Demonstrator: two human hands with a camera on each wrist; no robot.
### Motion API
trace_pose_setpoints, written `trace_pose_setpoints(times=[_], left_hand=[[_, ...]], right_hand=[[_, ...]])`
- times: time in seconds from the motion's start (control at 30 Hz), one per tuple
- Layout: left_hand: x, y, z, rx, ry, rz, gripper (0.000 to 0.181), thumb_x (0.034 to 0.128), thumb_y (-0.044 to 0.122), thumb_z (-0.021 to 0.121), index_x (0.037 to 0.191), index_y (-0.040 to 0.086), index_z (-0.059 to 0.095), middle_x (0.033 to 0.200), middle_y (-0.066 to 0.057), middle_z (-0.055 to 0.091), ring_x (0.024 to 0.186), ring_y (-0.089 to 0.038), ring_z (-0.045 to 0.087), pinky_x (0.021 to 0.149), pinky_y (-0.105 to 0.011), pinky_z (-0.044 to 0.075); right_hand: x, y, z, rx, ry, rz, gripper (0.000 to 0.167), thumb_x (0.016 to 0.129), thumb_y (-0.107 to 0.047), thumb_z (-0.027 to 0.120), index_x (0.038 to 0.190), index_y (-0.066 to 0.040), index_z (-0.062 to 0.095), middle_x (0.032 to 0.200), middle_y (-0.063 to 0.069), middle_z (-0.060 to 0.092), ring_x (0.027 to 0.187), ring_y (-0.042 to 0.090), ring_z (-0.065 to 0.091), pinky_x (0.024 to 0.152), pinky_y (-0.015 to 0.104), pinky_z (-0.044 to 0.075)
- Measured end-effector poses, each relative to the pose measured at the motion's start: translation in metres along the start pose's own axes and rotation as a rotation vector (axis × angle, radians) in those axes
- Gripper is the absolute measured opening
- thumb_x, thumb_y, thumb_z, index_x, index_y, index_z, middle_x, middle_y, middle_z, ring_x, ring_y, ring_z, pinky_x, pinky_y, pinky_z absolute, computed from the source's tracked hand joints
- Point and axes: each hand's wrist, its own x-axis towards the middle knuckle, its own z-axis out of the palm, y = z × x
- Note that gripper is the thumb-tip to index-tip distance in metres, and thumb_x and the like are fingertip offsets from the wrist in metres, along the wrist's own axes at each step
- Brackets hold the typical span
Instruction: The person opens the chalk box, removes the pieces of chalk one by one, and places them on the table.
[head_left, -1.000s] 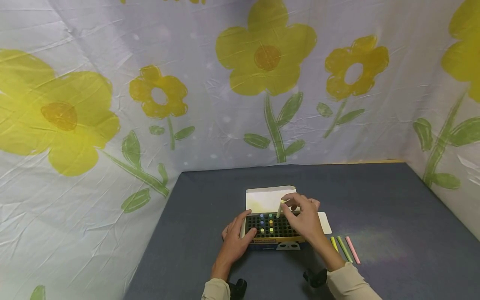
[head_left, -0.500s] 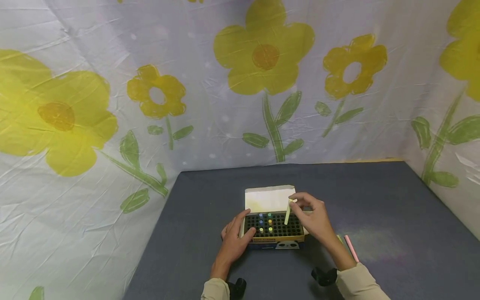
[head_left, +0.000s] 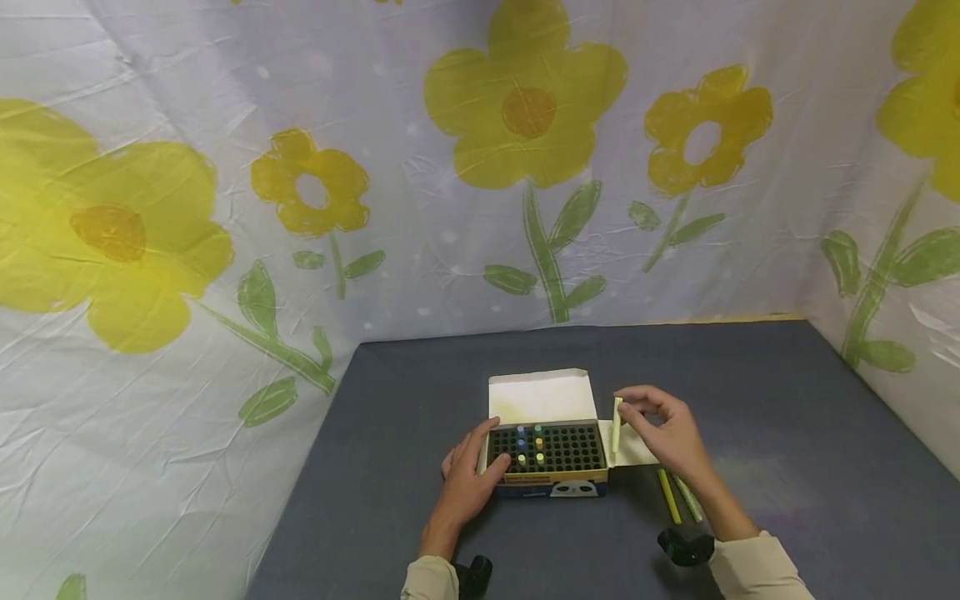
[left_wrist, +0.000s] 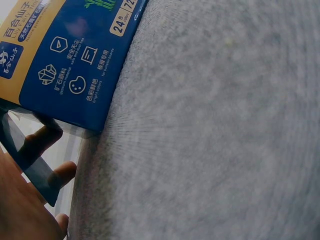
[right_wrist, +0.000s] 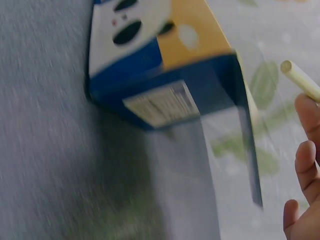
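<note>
Right hand (head_left: pixel 663 429) lifted, a person pinched a pale yellow stick (head_left: pixel 617 425) between thumb and fingers near its upper end. It hung nearly upright over the white side flap (head_left: pixel 632 452) opened out from the right end of a box (head_left: pixel 551 480). In the right wrist view, the stick's round end pointed out beyond the fingertips.

Left hand (head_left: pixel 468 479) lay spread against the opposite end of the box, thumb at the front corner and fingers along the left edge. The left wrist view showed a blue flap (left_wrist: pixel 46 187) partly covering these fingers.

The box sat on a dark grey table (head_left: pixel 420 400), its white lid (head_left: pixel 542 396) raised at the back. A black grid of holes (head_left: pixel 573 450) filled the inside. Six sticks stood in it, in two columns: two blue and one pale yellow on the left; one green, one orange and one pale yellow on the right. A panda face (head_left: pixel 573 489) decorated the front.

Near the right wrist, a yellow stick (head_left: pixel 669 497) and a green stick (head_left: pixel 687 500) lay side by side on the table. Behind rose a white backdrop (head_left: pixel 420 250) printed with yellow flowers.
</note>
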Motion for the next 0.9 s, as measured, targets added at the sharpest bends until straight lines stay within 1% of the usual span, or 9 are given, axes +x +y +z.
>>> trace_pose_setpoints(times=[0.1,0.2,0.4,0.5,0.73,0.8,0.9], left_hand=[[0.0,0.0,0.0,-0.004,0.001,0.001,0.058,0.0973,0.044,0.064,0.151,0.045,0.042,0.158,0.002,0.045,0.15,-0.032,0.036,0.116,-0.066,0.008],[0.0,-0.001,0.0,0.002,-0.001,0.0,0.058,0.0974,0.045,0.063,0.151,0.046,0.041,0.159,0.003,0.045,0.15,-0.031,0.036,0.116,-0.065,0.008],[0.001,-0.002,0.001,-0.001,-0.002,0.009,0.058,0.0975,0.044,0.063,0.151,0.047,0.041,0.159,0.003,0.045,0.149,-0.031,0.037,0.115,-0.065,0.009],[0.001,-0.002,0.001,-0.003,-0.003,0.005,0.058,0.0975,0.044,0.063,0.151,0.047,0.041,0.158,0.003,0.045,0.149,-0.032,0.037,0.115,-0.064,0.009],[0.001,-0.002,0.0,-0.007,-0.01,0.007,0.058,0.0978,0.044,0.063,0.151,0.045,0.041,0.158,0.0,0.046,0.148,-0.035,0.037,0.115,-0.065,0.009],[0.001,-0.002,0.0,-0.011,-0.008,0.011,0.058,0.098,0.044,0.063,0.151,0.044,0.042,0.158,-0.001,0.046,0.148,-0.036,0.038,0.115,-0.067,0.009],[0.001,-0.003,0.0,-0.008,-0.009,0.005,0.058,0.0978,0.044,0.064,0.151,0.045,0.042,0.158,0.0,0.046,0.148,-0.035,0.037,0.116,-0.065,0.008]], right_hand=[[-0.001,0.003,-0.013,-0.009,0.008,0.016,0.017,0.1,-0.012,0.064,0.116,-0.01,0.072,0.084,0.003,0.076,0.092,-0.002,0.062,0.094,0.048,0.045],[-0.003,0.007,-0.023,-0.025,0.014,0.03,0.018,0.1,-0.012,0.064,0.116,-0.009,0.072,0.084,0.003,0.076,0.091,-0.003,0.062,0.094,0.049,0.045],[-0.012,0.015,-0.035,-0.032,0.02,0.036,0.018,0.1,-0.012,0.065,0.117,-0.009,0.072,0.086,0.004,0.076,0.098,-0.008,0.058,0.094,0.058,0.045],[-0.016,0.02,-0.041,-0.034,0.011,0.05,0.019,0.1,-0.012,0.065,0.117,-0.008,0.072,0.085,0.003,0.075,0.097,-0.008,0.057,0.093,0.06,0.045],[-0.025,0.032,-0.059,-0.093,-0.004,0.114,0.021,0.101,-0.017,0.065,0.117,-0.007,0.072,0.084,-0.001,0.074,0.091,-0.007,0.057,0.09,0.059,0.046],[-0.027,0.034,-0.063,-0.12,-0.009,0.127,0.021,0.101,-0.018,0.065,0.117,-0.007,0.072,0.083,-0.002,0.074,0.09,-0.006,0.057,0.088,0.055,0.047],[-0.032,0.039,-0.069,-0.17,-0.031,0.149,0.022,0.1,-0.019,0.065,0.118,-0.007,0.073,0.086,-0.001,0.075,0.086,-0.005,0.059,0.081,0.043,0.05]])
